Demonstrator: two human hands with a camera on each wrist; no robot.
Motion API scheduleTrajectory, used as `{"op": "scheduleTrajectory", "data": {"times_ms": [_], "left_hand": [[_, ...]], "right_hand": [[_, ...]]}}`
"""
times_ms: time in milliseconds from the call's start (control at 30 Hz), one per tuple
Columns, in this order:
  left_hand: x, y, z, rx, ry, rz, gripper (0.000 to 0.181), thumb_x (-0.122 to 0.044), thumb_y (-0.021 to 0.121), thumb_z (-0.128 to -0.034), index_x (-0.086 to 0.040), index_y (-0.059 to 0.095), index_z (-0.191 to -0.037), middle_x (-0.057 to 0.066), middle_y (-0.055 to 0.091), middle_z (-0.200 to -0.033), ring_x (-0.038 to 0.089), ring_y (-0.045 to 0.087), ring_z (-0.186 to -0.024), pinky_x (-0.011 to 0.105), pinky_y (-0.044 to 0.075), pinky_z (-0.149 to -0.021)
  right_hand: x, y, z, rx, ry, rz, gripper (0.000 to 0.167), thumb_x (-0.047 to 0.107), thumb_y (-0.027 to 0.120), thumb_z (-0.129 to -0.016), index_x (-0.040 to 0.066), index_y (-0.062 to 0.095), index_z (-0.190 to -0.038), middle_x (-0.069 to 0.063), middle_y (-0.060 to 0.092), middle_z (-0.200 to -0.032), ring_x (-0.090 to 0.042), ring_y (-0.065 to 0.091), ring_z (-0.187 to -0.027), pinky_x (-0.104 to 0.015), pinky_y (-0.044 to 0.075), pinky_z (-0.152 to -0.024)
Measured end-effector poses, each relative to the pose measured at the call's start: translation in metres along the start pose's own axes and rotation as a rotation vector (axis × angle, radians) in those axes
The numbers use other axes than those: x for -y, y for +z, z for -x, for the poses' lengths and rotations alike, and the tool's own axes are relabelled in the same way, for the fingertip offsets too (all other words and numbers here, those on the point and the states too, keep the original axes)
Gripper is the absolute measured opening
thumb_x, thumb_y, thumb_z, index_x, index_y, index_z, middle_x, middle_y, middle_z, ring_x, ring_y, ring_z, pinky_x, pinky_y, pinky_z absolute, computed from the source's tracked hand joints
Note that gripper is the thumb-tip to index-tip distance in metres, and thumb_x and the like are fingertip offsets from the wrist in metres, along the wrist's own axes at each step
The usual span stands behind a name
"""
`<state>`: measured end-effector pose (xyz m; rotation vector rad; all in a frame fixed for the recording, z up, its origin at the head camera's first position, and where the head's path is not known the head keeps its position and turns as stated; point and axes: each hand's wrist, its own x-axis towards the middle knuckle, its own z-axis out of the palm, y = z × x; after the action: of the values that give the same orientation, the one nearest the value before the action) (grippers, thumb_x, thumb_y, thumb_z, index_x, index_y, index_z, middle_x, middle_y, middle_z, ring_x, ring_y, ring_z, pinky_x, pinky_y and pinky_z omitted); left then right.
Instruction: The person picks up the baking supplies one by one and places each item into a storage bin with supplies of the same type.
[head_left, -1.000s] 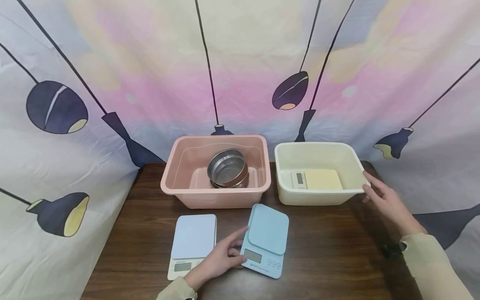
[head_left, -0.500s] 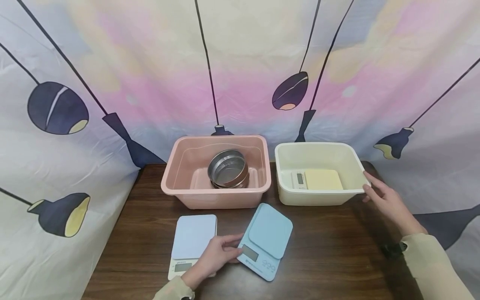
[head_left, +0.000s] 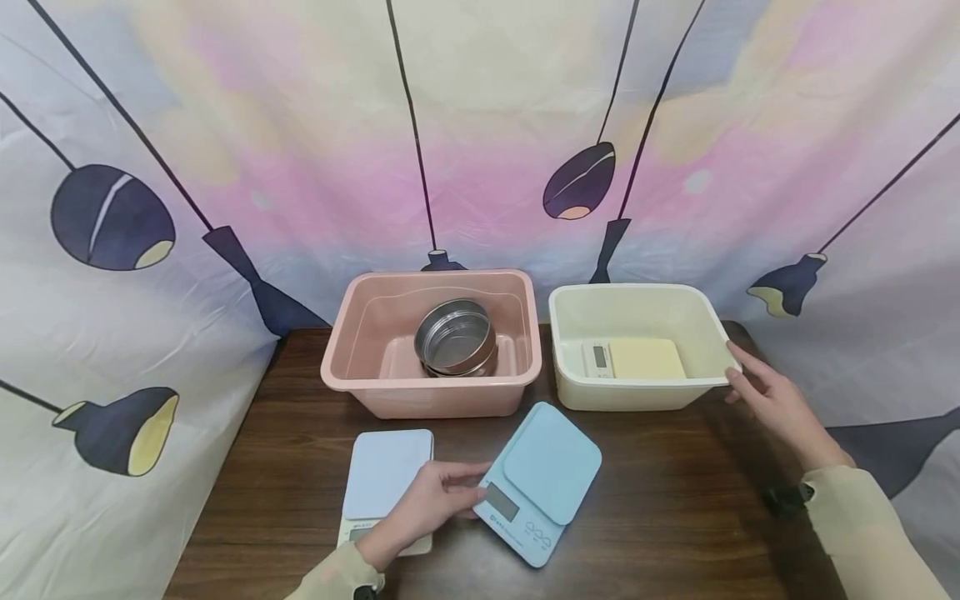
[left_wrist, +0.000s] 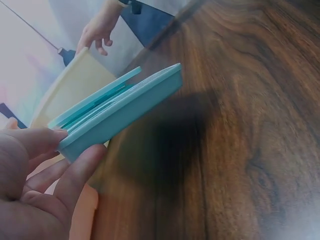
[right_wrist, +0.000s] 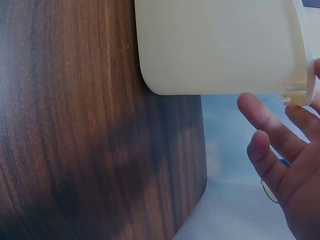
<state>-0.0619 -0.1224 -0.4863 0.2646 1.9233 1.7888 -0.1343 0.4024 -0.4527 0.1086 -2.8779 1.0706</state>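
Observation:
My left hand (head_left: 427,500) pinches the left edge of a light blue digital kitchen scale (head_left: 553,467), thumb on one face and fingers on the other. In the left wrist view the kitchen scale (left_wrist: 127,110) is tilted above the table, with a dark shadow under it. My right hand (head_left: 776,408) holds the right rim of a cream plastic basin (head_left: 645,396); in the right wrist view, two fingers of that hand (right_wrist: 300,165) stay off the wall. Inside the basin lies a yellow-topped kitchen scale (head_left: 647,358). A white kitchen scale (head_left: 388,471) lies on the table, partly behind my left wrist.
Left of the cream basin stands a pink plastic basin (head_left: 438,402) with stacked round metal pans or sieves (head_left: 455,337) in it. Both basins sit along the back of the dark wood table (head_left: 660,500). A printed curtain (head_left: 480,125) hangs behind.
The blue scale has turned clockwise and shifted slightly right in my left hand, which has moved a little up and left. My right hand stays on the basin rim.

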Motion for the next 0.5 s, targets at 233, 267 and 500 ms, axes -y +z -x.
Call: {"op": "scheduleTrajectory", "data": {"times_ms": [233,267,500], "left_hand": [[-0.016,0.003,0.0,0.025,0.002,0.008,0.04,-0.005,0.071,-0.0973,0.008,0.065,-0.134,0.025,0.07,-0.127,0.03,0.076,-0.1,0.042,0.066,-0.08],[-0.018,0.003,-0.001,0.031,0.005,0.008,0.04,-0.005,0.071,-0.0975,0.008,0.064,-0.135,0.026,0.07,-0.127,0.03,0.076,-0.1,0.042,0.066,-0.081],[-0.031,0.007,-0.003,0.045,0.052,-0.018,0.039,-0.003,0.07,-0.0977,0.01,0.064,-0.135,0.028,0.069,-0.125,0.032,0.075,-0.101,0.044,0.066,-0.08]], "right_hand": [[-0.002,0.0,0.0,-0.001,0.002,0.003,0.06,0.033,0.048,-0.112,0.011,0.029,-0.165,-0.016,0.074,-0.089,0.004,0.058,-0.074,-0.025,0.05,-0.054],[-0.003,0.0,0.0,-0.001,0.003,0.003,0.06,0.033,0.048,-0.112,0.011,0.029,-0.165,-0.017,0.074,-0.089,0.004,0.058,-0.074,-0.025,0.05,-0.054],[-0.001,0.0,0.0,0.008,0.024,-0.007,0.061,0.034,0.049,-0.112,0.013,0.028,-0.165,-0.017,0.073,-0.091,0.001,0.058,-0.073,-0.026,0.049,-0.054]]}}
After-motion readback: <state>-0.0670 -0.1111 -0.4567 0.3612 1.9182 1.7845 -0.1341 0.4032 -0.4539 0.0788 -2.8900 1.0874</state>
